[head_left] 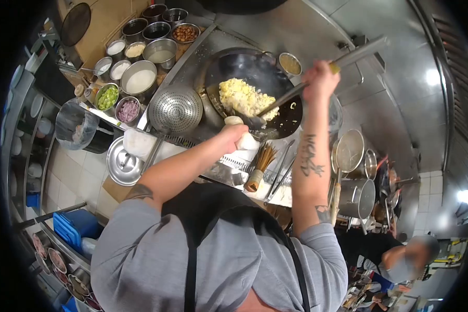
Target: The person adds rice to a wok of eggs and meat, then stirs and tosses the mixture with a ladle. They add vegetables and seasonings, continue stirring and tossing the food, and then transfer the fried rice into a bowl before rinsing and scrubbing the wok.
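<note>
A black wok (234, 62) sits on the stove with fried rice and egg (244, 98) heaped in it. At the wok's near rim my left hand (233, 139) is closed around a folded white cloth (248, 142); whatever part of the wok lies under the cloth is hidden. My right hand (321, 82) grips the long metal handle of a wok ladle (287, 99) above the wok's right side. The ladle's dark bowl rests low in the wok, against the near edge of the rice.
Left of the wok lies a perforated strainer (176, 110). Beyond it stand several metal pots of sauces and ingredients, including chopped greens (108, 98) and red onion (128, 111). A bamboo wok brush (260, 169) and tongs (281, 174) lie nearby. Another person (379, 255) is at lower right.
</note>
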`<action>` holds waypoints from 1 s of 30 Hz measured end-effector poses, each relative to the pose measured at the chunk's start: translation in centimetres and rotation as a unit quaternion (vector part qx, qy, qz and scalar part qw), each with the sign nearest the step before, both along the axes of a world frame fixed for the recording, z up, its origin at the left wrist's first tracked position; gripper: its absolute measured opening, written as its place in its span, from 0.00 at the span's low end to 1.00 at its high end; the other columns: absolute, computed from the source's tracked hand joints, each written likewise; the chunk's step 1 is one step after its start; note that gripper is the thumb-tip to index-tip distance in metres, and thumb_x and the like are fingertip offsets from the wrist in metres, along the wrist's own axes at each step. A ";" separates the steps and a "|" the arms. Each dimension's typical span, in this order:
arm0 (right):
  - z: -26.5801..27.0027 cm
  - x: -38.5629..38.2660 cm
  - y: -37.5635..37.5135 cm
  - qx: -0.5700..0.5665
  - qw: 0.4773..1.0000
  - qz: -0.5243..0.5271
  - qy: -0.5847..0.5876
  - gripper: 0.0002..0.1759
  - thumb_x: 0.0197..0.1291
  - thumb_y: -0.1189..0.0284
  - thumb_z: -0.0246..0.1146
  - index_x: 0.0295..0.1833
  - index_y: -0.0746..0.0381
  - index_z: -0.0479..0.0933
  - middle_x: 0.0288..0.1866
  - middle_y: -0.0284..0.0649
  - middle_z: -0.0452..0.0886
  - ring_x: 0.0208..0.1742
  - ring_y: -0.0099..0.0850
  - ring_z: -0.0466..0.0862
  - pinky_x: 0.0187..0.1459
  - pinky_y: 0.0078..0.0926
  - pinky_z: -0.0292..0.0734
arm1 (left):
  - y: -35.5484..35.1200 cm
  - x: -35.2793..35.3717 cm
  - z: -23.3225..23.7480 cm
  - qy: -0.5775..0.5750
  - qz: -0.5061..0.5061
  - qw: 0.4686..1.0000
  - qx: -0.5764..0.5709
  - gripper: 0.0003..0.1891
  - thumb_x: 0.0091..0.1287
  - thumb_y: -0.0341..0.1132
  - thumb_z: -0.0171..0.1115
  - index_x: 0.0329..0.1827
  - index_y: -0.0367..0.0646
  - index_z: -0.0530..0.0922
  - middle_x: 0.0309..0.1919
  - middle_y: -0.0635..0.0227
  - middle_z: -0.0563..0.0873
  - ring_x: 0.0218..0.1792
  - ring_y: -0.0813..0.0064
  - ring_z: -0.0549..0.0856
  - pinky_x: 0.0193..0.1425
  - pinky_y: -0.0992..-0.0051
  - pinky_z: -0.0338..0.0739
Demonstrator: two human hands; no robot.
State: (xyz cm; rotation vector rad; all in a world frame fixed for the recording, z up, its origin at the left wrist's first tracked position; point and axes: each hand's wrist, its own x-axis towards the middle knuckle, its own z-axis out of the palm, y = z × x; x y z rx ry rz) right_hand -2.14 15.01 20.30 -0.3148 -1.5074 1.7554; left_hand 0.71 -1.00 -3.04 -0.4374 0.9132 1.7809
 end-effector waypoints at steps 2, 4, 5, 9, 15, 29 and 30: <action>-4.0 -1.2 1.3 0.001 0.998 0.009 0.063 0.12 0.53 0.81 0.58 0.27 0.58 0.62 0.17 0.33 0.66 0.13 0.24 0.64 0.13 0.28 0.65 | 0.7 -0.1 -6.0 0.021 -0.025 0.999 0.027 0.13 0.64 0.34 0.60 0.47 0.34 0.77 0.32 0.60 0.85 0.31 0.63 0.87 0.34 0.62 0.84; -3.6 -0.9 2.7 -0.006 0.995 0.043 0.092 0.12 0.53 0.81 0.58 0.26 0.57 0.62 0.17 0.33 0.66 0.13 0.24 0.64 0.13 0.28 0.65 | -2.9 3.8 -4.3 0.082 -0.026 0.993 0.075 0.13 0.64 0.32 0.62 0.49 0.36 0.78 0.37 0.60 0.86 0.35 0.64 0.88 0.40 0.66 0.85; -3.1 -0.7 3.5 -0.012 0.993 0.057 0.104 0.12 0.53 0.81 0.58 0.26 0.57 0.62 0.17 0.33 0.66 0.13 0.24 0.64 0.13 0.28 0.65 | -5.7 6.3 0.9 0.101 -0.015 0.995 -0.016 0.14 0.62 0.26 0.61 0.52 0.34 0.77 0.42 0.59 0.86 0.39 0.64 0.88 0.43 0.67 0.85; 5.1 0.8 4.8 0.020 0.995 0.052 0.086 0.10 0.56 0.77 0.58 0.27 0.58 0.63 0.16 0.33 0.61 0.12 0.24 0.59 0.14 0.28 0.61 | -5.5 7.3 -3.7 0.154 0.057 0.985 -0.054 0.19 0.58 0.23 0.61 0.54 0.31 0.76 0.45 0.55 0.85 0.39 0.64 0.88 0.43 0.66 0.85; 1.9 0.0 2.7 0.056 0.983 0.070 0.162 0.12 0.56 0.81 0.57 0.26 0.58 0.62 0.16 0.33 0.63 0.12 0.25 0.62 0.14 0.29 0.62 | 1.0 -4.2 -4.8 0.060 0.013 0.998 0.024 0.09 0.64 0.31 0.61 0.42 0.34 0.79 0.33 0.58 0.86 0.32 0.62 0.88 0.37 0.61 0.86; -7.1 -0.8 10.1 -0.066 0.994 -0.019 0.087 0.11 0.57 0.81 0.58 0.29 0.56 0.65 0.18 0.29 0.66 0.12 0.21 0.63 0.13 0.23 0.59 | -20.1 0.8 -6.1 -0.023 0.090 0.973 0.211 0.26 0.64 0.30 0.55 0.66 0.32 0.65 0.59 0.51 0.78 0.57 0.56 0.81 0.65 0.57 0.75; -4.7 -1.6 7.5 -0.082 0.993 0.010 0.084 0.10 0.58 0.82 0.58 0.31 0.56 0.66 0.18 0.29 0.66 0.12 0.21 0.62 0.13 0.22 0.58 | -19.9 0.6 -6.8 -0.024 0.072 0.979 0.191 0.27 0.63 0.28 0.55 0.66 0.32 0.65 0.59 0.51 0.78 0.57 0.56 0.81 0.65 0.57 0.75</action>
